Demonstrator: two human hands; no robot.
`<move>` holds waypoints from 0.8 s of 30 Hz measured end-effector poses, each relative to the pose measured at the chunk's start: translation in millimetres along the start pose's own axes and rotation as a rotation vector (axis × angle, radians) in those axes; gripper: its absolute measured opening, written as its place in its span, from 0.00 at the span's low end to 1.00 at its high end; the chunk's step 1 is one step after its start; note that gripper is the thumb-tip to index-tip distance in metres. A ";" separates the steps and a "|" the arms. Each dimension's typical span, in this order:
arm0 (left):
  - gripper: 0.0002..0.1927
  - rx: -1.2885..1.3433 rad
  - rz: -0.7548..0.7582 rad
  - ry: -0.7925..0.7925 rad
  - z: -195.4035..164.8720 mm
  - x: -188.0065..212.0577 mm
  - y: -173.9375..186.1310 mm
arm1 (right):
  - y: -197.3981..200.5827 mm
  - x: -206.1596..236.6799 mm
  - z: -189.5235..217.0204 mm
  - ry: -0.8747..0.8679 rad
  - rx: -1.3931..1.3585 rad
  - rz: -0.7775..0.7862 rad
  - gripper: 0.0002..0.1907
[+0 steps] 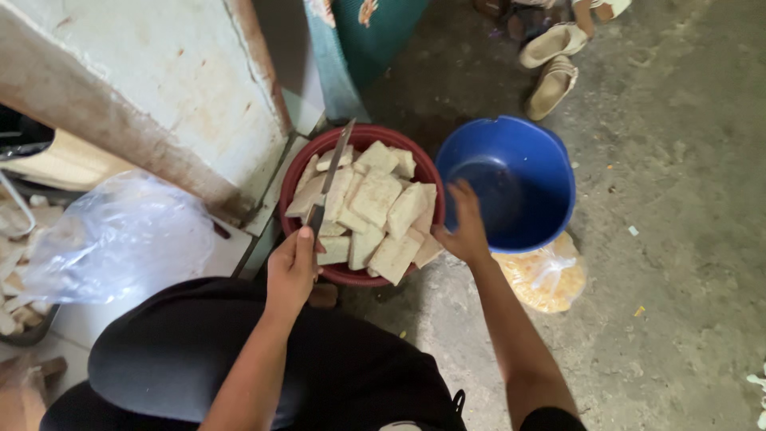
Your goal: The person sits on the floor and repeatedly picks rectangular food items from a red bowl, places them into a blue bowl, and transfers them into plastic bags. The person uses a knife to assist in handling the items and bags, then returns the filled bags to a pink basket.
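A red bowl (361, 135) on the floor is heaped with several pale flat slabs (375, 199). My left hand (292, 267) grips the handle of a long knife (334, 168), whose blade points away over the slabs. My right hand (465, 227) reaches in with fingers spread at the bowl's right rim, touching the nearest slab, between the red bowl and a blue bucket (511, 179).
A tied clear bag of yellow pieces (546, 275) lies under the blue bucket's near side. A clear plastic bag (120, 235) and a tray of pale pieces (20, 263) sit at left. A pale wall block (159, 88) stands behind. Sandals (552, 64) lie at the top.
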State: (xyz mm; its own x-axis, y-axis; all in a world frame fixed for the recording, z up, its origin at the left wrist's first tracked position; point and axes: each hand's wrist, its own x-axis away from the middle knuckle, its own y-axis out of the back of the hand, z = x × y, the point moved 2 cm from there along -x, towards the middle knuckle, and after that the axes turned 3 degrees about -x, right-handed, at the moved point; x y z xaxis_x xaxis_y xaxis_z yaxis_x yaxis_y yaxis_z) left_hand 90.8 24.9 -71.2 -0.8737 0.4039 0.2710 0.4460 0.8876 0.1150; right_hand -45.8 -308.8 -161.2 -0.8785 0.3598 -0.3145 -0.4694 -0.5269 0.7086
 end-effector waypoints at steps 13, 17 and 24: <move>0.27 -0.138 -0.248 0.036 9.4 13.9 70.5 | -53.6 -125.9 69.5 0.090 0.224 1.051 0.77; 0.27 -0.134 -0.221 -0.017 15.4 12.6 68.6 | -45.3 -110.7 65.5 0.061 0.248 0.933 0.68; 0.26 -0.105 -0.161 -0.035 12.8 12.4 64.5 | -19.0 -55.2 56.0 0.064 0.155 0.406 0.52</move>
State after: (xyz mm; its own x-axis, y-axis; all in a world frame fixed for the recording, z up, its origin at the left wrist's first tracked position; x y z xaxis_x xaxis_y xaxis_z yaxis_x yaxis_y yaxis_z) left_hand 106.3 90.0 -72.7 -0.9409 0.2672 0.2082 0.3158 0.9143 0.2535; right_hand 16.7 -275.5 -121.9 -0.9950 0.0968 -0.0262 -0.0707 -0.4924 0.8675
